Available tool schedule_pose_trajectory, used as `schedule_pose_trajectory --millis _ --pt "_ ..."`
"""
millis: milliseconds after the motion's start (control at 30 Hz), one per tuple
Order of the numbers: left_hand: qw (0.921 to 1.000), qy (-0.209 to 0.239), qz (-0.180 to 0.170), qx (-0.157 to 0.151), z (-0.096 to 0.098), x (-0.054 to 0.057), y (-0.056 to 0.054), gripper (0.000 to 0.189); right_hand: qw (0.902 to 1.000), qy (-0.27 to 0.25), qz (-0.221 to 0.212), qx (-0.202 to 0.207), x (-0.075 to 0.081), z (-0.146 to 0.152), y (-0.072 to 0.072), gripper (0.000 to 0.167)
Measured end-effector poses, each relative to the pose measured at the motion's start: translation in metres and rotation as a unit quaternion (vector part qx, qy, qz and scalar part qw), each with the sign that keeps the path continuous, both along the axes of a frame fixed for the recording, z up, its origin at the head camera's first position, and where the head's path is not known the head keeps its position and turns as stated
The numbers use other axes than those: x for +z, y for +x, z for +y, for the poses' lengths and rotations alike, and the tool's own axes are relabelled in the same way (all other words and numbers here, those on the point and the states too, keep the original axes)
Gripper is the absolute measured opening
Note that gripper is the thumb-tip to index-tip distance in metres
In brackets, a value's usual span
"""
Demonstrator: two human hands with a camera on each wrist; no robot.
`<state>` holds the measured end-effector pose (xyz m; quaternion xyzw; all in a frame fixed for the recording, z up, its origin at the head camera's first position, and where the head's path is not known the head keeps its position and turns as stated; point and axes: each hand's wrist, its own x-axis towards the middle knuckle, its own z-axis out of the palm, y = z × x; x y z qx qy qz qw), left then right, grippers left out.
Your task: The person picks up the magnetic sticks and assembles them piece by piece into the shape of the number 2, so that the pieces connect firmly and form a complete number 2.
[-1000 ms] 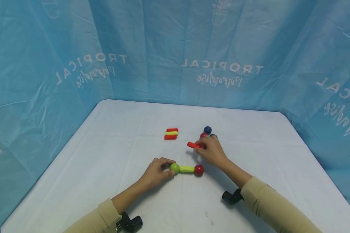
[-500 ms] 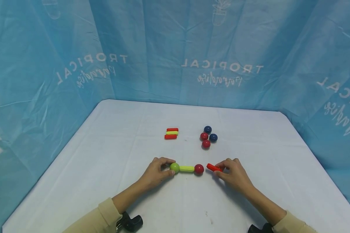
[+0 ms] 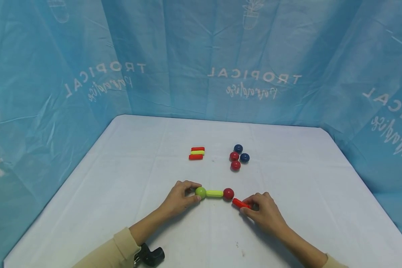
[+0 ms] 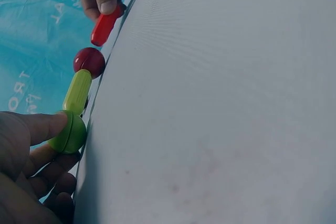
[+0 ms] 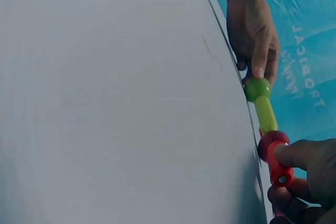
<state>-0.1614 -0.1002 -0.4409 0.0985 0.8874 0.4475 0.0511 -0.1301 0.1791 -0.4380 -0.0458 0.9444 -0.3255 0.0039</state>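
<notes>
My left hand (image 3: pixel 180 198) pinches a green ball (image 3: pixel 200 192) between thumb and fingers. A yellow-green ribbed rod (image 3: pixel 214 194) joins that ball to a dark red ball (image 3: pixel 228 194), all in one line on the table. Just right of the red ball, my right hand (image 3: pixel 265 213) pinches a red rod (image 3: pixel 240 203), slanted, its tip close to the ball. In the left wrist view a small gap shows between the red rod (image 4: pixel 104 27) and the red ball (image 4: pixel 89 62). A metal dot marks the near end of the red rod (image 5: pixel 282 179) in the right wrist view.
Beyond the hands lie two more red rods (image 3: pixel 195 157) with a yellow-green rod (image 3: pixel 197 152) between them. To their right, two dark blue balls (image 3: pixel 244 158) and two red balls (image 3: pixel 235 165) sit grouped. A blue printed curtain (image 3: pixel 187 56) surrounds the white table (image 3: pixel 147 141).
My right hand has carried the red rod from beside the loose balls toward me, out to the right, then back near the joined red ball. My left hand stays put.
</notes>
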Motion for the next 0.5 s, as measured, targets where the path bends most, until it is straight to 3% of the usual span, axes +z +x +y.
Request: schedule_pose_trajectory --millis 333,500 --pt "0.9999 0.010 0.011 -0.008 -0.0005 0.0000 0.0003 0.031 0.9998 -0.010 -0.007 -0.014 -0.0022 -0.0033 0.0006 0.020" --pt "0.9999 0.009 0.012 -0.008 -0.0007 -0.0008 0.0003 0.031 0.9999 -0.012 -0.010 0.007 -0.0024 -0.0004 0.0008 0.024"
